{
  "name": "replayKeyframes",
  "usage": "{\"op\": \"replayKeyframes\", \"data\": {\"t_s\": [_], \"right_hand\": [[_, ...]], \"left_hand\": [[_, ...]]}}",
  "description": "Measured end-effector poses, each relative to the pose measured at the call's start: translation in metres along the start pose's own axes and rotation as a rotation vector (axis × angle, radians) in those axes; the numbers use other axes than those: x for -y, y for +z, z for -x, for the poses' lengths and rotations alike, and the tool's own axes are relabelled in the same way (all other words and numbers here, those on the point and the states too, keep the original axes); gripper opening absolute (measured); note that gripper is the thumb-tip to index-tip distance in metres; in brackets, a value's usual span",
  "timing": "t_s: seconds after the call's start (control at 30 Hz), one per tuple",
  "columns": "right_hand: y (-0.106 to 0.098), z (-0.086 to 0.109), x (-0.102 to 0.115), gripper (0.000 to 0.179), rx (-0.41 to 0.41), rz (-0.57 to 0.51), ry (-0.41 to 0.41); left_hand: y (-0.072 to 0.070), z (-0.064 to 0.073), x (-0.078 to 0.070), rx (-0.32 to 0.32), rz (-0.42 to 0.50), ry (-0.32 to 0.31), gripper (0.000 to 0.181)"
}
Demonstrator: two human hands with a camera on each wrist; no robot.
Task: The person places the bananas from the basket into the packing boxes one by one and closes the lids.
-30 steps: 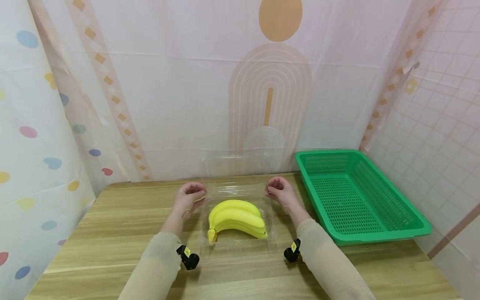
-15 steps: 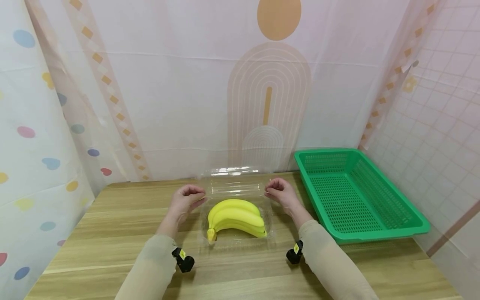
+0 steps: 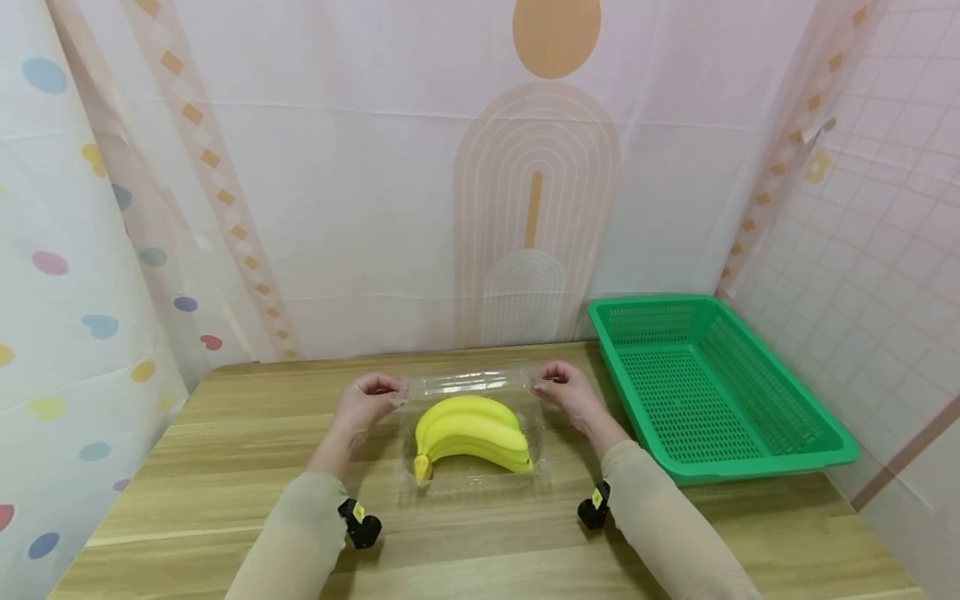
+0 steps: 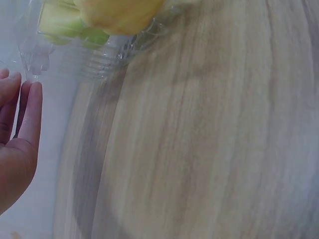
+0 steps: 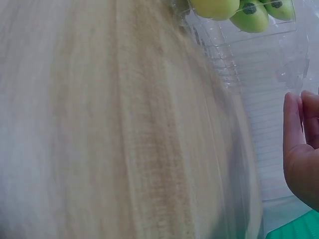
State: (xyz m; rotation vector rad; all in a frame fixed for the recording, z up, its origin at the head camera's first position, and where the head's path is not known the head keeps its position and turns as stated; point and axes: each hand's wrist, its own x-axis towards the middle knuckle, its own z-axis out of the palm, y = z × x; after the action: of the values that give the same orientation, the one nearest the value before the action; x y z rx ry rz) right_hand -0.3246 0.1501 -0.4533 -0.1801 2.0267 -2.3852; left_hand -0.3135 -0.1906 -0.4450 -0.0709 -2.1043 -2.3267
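A bunch of yellow bananas (image 3: 472, 432) lies inside a clear plastic clamshell box (image 3: 480, 493) in the middle of the table. The box's hinged lid (image 3: 471, 382) tilts over the far side of the bunch. At the lid's left corner, my left hand (image 3: 363, 410) pinches the plastic between thumb and fingers. My right hand (image 3: 573, 395) pinches the opposite corner in the same way. Both wrist views show fingertips at the clear edge, with the left hand (image 4: 22, 139) and right hand (image 5: 303, 144) beside the box. Greenish banana tips (image 5: 251, 17) show through the plastic.
A green perforated basket (image 3: 757, 477) stands on the right side of the wooden table (image 3: 247, 467). Patterned curtains (image 3: 360, 208) hang behind the table and along both sides. A small black camera (image 3: 362, 527) sits at each wrist.
The lid has swung down from nearly upright toward the bananas. Both hands keep their places at its corners, shifting only slightly. The bananas and the basket stay where they were.
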Motion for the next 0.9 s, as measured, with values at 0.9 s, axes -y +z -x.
{"op": "replayKeyframes", "data": {"t_s": [0.9], "right_hand": [[-0.004, 0.010, 0.001, 0.005, 0.012, 0.365, -0.127]], "left_hand": [[-0.005, 0.009, 0.004, 0.049, -0.376, 0.224, 0.004]]}}
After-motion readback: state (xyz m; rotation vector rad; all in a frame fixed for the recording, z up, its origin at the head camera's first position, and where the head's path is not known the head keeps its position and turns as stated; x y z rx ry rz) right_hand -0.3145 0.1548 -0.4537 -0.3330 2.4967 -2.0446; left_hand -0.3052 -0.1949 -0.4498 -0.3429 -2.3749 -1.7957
